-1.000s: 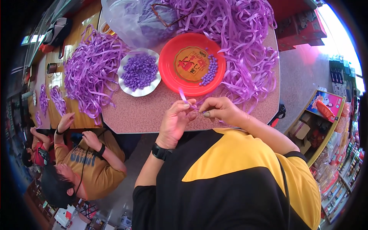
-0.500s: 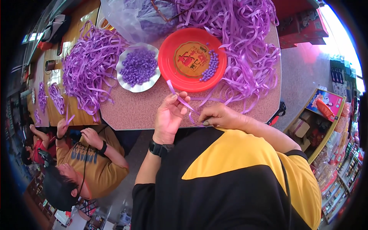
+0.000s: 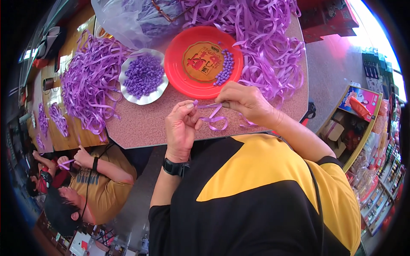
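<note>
A purple ribbon (image 3: 213,117) runs between my two hands over the front edge of the table, with a loop of it hanging below. My left hand (image 3: 180,126) pinches one end between thumb and forefinger. My right hand (image 3: 244,101) grips the ribbon farther right, its fingers pressed together. Just beyond it is a red plate (image 3: 175,64) with a gold round picture in its middle. Purple beads (image 3: 225,68) lie along the plate's right side. To the left, a white scalloped dish (image 3: 147,99) holds a heap of purple beads (image 3: 144,76).
Purple ribbon piles lie at the left (image 3: 92,81) and far right (image 3: 265,47) of the pink table (image 3: 141,128). A clear plastic bag (image 3: 124,25) and eyeglasses (image 3: 171,18) sit at the back. At left, another person (image 3: 100,179) handles ribbon. Store shelves (image 3: 380,187) stand at right.
My right hand has risen from the table edge toward the plate, drawing the ribbon nearly level with my left fingers. The view has shifted slightly. The person at left has moved their hands.
</note>
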Demonstrator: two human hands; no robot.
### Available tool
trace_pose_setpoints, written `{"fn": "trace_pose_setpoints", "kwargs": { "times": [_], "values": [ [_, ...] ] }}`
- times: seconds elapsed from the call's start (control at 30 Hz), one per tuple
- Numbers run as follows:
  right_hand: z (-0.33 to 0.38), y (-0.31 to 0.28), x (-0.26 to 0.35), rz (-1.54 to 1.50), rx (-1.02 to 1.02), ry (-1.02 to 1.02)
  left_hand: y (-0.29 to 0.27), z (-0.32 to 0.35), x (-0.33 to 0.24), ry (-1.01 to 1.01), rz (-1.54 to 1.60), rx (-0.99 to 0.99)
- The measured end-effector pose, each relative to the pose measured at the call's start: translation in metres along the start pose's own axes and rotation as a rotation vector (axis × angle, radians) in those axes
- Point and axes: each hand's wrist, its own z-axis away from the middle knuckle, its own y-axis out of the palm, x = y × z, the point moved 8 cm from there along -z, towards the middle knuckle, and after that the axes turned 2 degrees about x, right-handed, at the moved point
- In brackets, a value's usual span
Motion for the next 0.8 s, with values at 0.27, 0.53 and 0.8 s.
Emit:
{"fn": "trace_pose_setpoints", "kwargs": {
  "times": [0.27, 0.53, 0.8],
  "values": [
    [-0.01, 0.002, 0.008, 0.209, -0.034, -0.022, 0.009, -0.002, 0.01, -0.089, 0.013, 0.029],
    [-0.012, 0.002, 0.003, 0.254, -0.046, -0.028, 0.012, -0.005, 0.017, -0.176, 0.152, 0.063],
    [-0.013, 0.0, -0.001, 0.276, -0.039, -0.026, 0.015, -0.007, 0.016, -0.177, 0.129, 0.043]
  ]
}}
